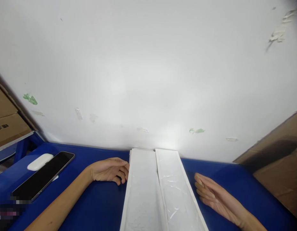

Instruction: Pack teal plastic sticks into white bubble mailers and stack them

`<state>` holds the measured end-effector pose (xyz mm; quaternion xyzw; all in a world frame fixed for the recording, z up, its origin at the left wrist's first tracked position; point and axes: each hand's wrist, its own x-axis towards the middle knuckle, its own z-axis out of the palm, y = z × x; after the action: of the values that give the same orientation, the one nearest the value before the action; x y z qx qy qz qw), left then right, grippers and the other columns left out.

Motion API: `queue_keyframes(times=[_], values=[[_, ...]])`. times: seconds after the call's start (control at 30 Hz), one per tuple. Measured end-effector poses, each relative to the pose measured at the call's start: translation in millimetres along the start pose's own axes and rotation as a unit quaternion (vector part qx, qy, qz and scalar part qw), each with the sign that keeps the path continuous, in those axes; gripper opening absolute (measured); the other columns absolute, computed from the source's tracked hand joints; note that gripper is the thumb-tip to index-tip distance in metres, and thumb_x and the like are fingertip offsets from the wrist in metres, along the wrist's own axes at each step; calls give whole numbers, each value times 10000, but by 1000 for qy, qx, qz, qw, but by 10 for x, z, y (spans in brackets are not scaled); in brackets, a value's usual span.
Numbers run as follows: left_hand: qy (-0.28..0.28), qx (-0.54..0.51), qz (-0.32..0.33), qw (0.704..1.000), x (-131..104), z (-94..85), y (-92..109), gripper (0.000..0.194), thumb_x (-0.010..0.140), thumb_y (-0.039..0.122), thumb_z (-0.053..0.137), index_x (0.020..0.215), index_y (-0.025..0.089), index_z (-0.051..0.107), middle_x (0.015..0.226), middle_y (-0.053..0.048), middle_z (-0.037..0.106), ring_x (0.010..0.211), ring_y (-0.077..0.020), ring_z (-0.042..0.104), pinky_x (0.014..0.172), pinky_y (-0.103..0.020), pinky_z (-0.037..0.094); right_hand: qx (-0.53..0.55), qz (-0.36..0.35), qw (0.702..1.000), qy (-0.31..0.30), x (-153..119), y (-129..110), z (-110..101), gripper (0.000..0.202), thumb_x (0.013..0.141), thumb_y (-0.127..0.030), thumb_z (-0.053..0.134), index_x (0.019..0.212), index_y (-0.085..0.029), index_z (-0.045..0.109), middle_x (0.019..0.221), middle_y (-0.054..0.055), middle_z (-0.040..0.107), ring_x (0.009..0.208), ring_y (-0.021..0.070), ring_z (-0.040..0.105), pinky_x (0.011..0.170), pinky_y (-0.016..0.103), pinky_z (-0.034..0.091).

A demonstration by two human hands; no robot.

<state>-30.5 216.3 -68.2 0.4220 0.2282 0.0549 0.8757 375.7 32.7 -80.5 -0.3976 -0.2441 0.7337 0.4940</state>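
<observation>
White strips lie between left hand and right hand.

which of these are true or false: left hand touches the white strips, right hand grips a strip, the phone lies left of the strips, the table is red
1. The left hand touches the edge of the two white foam strips. True.
2. The right hand grips a strip. False: it lies open on the table, apart from them.
3. The phone lies left of the strips. True.
4. The table is red. False: it is blue.
</observation>
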Motion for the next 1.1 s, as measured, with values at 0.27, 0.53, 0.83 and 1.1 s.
queue_keyframes(times=[0.27, 0.53, 0.83, 1.1], values=[[5, -19, -1, 1000, 26, -35, -27, 300, 934, 409, 641, 824, 132, 681, 862, -113, 728, 745, -201, 709, 648, -280, 574, -6, 4, 1000, 4, -1, 1, 4, 220, 928, -351, 699, 818, -175, 625, 621, -64, 294, 545, 76, 153, 491, 186, 235], [17, -12, -12, 1000, 21, -19, -7, 325, 946, 433, 623, 899, 121, 699, 854, -124, 732, 726, -195, 702, 645, -278, 562, -20, 4, 1000, 13, -9, -10, 24, 238, 930, -365, 693, 807, -182, 605, 627, -62, 293, 551, 81, 153, 494, 189, 239], [20, -8, -14, 1000, 16, -1, -1, 325, 927, 447, 650, 916, 127, 698, 852, -117, 732, 728, -191, 698, 650, -275, 555, -25, 3, 1000, 12, -12, -13, 36, 253, 924, -386, 697, 809, -180, 605, 625, -62, 291, 556, 85, 161, 494, 192, 240], [28, -4, -21, 999, 19, 7, 6, 350, 900, 479, 677, 902, 129, 699, 841, -107, 731, 713, -188, 687, 644, -279, 544, -30, 4, 999, 15, -16, -14, 54, 255, 910, -394, 712, 809, -184, 610, 629, -60, 288, 562, 89, 157, 497, 191, 248]])
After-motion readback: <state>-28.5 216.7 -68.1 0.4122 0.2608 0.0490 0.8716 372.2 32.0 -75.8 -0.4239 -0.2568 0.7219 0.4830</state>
